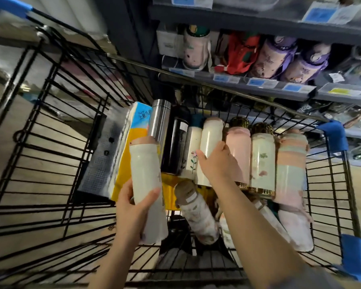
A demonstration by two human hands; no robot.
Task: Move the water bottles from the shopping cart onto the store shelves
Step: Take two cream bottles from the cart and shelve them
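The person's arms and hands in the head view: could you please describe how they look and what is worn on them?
Both forearms are bare, with no gloves, watch or rings visible. The left hand and right hand have short, unpainted nails on the fingers that show. A grey sleeve edge appears near the right elbow at the bottom of the frame.

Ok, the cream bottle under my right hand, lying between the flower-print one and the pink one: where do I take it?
Grip the cream bottle around its mid-body from above, where the right hand already sits. It lies flat, wedged between the flower-print bottle and the pink bottle, so only the top is free; lift straight up.
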